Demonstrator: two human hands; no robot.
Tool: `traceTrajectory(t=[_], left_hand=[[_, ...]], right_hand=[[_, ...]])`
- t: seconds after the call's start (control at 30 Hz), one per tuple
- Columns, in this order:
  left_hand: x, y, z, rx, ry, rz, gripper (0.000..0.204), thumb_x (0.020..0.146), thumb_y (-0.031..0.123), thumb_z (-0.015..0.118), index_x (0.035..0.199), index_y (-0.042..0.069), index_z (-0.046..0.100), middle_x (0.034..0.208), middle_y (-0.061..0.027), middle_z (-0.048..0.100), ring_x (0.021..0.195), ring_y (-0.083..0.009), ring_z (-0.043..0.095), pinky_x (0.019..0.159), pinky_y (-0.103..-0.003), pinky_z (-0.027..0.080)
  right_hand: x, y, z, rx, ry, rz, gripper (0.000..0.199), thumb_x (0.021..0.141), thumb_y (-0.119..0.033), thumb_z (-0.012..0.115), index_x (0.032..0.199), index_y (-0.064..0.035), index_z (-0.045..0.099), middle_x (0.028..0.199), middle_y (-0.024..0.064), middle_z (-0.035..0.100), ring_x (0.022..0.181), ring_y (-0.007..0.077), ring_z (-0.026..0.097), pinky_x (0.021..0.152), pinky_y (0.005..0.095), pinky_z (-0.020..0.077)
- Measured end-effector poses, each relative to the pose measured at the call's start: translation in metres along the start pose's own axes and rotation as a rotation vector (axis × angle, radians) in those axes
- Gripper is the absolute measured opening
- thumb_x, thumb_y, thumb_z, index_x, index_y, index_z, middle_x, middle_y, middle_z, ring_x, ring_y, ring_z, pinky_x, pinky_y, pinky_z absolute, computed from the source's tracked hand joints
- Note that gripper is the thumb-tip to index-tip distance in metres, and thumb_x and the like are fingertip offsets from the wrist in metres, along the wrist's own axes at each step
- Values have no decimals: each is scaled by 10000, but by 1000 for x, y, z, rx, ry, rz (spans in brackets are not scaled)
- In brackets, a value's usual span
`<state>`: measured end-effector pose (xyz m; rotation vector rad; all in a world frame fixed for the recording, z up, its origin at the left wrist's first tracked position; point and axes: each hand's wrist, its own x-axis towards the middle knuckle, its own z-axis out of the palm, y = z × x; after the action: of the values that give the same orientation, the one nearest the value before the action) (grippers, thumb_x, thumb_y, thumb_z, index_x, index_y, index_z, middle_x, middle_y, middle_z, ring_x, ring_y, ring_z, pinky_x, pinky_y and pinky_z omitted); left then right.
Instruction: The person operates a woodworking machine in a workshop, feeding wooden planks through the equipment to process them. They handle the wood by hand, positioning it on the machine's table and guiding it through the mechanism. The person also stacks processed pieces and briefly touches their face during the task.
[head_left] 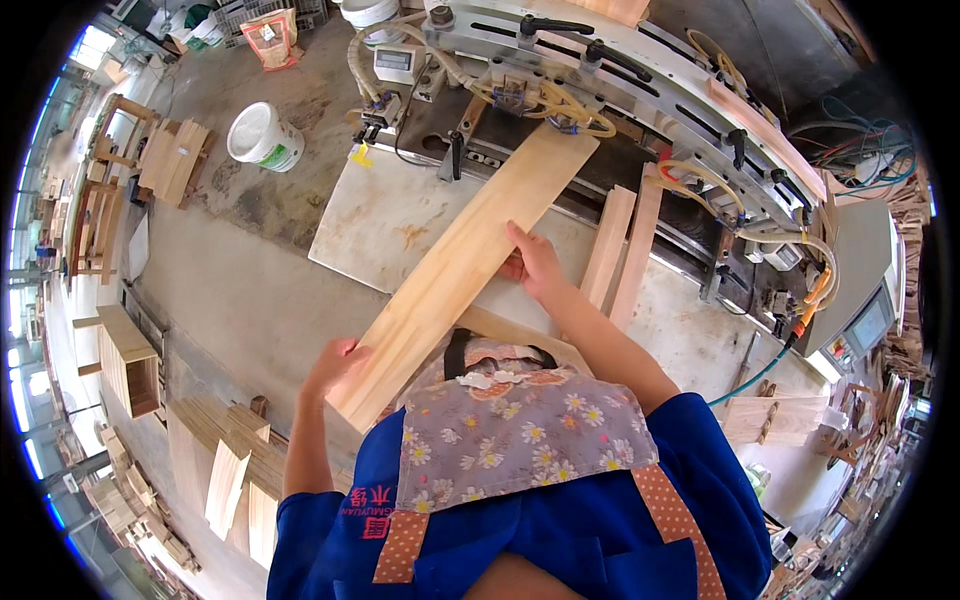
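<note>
From afar, I saw a long pale board [462, 268] slanting over a white table [365, 220] to a machine [640, 75]; right hand [538, 265] pinching its right edge, thumb uppermost, left hand [333, 368] gripping its near end.

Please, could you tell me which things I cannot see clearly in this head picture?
All in the head view:
- Board: its underside is hidden, facing away from the camera.
- Left hand and right hand: fingertips under the board are hidden by it.
- Screen: too small to read.
- Upper bucket: cut off by the top edge.
</note>
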<state>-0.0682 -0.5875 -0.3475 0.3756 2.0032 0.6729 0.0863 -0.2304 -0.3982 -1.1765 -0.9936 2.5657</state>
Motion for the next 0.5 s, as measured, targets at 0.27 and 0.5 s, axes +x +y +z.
traceTrajectory(t=[0.27, 0.5], left_hand=[[-54, -52, -9, -207, 115, -187, 325, 835, 354, 675, 739, 46, 643, 617, -1, 574, 558, -70, 542, 514, -220, 443], [-49, -72, 23, -218, 126, -168, 368, 826, 393, 686, 756, 33, 654, 616, -14, 597, 527, -83, 550, 508, -217, 452]], right_hand=[[16, -10, 3, 11, 102, -45, 383, 879, -360, 623, 1070, -31, 577, 985, 101, 642, 849, 214, 663, 721, 356, 581], [-15, 33, 17, -53, -66, 152, 368, 959, -368, 490, 1182, -75, 499, 1036, 74, 635, 899, 225, 655, 771, 360, 563]])
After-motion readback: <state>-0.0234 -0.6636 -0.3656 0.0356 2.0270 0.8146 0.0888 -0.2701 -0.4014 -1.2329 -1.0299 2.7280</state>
